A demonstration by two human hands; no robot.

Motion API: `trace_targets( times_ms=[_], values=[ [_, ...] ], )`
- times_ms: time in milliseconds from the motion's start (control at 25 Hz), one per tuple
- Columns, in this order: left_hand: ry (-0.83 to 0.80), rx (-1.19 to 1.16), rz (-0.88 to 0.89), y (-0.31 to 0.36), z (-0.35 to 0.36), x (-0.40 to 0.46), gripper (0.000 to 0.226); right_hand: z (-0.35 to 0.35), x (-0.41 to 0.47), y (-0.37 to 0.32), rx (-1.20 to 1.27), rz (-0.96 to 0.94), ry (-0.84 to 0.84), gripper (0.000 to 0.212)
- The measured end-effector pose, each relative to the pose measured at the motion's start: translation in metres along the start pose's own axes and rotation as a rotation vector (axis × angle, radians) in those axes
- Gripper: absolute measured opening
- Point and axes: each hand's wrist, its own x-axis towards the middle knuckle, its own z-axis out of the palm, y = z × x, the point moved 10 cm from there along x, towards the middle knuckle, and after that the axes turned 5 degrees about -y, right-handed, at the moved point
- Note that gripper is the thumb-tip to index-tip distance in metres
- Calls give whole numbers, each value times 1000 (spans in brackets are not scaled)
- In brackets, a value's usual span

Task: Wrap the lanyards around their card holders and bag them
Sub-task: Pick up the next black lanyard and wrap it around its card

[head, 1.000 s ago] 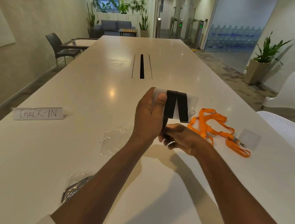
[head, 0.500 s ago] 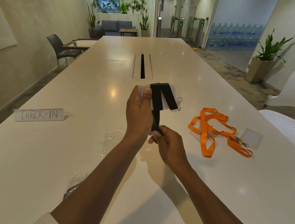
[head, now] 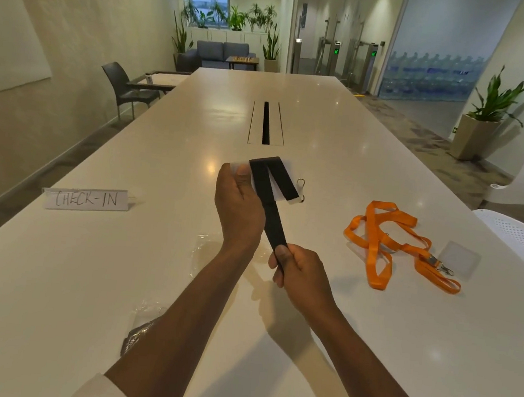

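A dark bagged bundle (head: 137, 334) lies nearest on the desk (head: 48, 288). The right hand (head: 301, 273) pinches the black lanyard (head: 270, 210) taut, likely to keep the turns tight, while the left hand (head: 240, 207) grips its clear card holder (head: 285, 168), thumb pressing the strap. An empty clear bag (head: 205, 250) waits beneath. The orange lanyard (head: 389, 242) lies right, unwrapped; the check-in sign (head: 87, 199) left. Nothing blocks the winding.

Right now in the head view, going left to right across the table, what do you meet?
CHECK-IN sign → left hand holding the card holder → black lanyard → orange lanyard → clear card holder lying flat.
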Motion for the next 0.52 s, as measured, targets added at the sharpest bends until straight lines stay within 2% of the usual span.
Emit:
trace_targets(
  times_ms=[240, 400, 520],
  values=[
    [23, 2, -52, -12, -2, 2, 31, 11, -11, 9, 164, 79, -21, 36],
    [-8, -32, -38, -3, 2, -3, 33, 3, -3, 11, 158, 129, 35, 24],
    [24, -31, -15, 1, -2, -1, 30, -2, -8, -1, 118, 103, 40, 27]
  ],
)
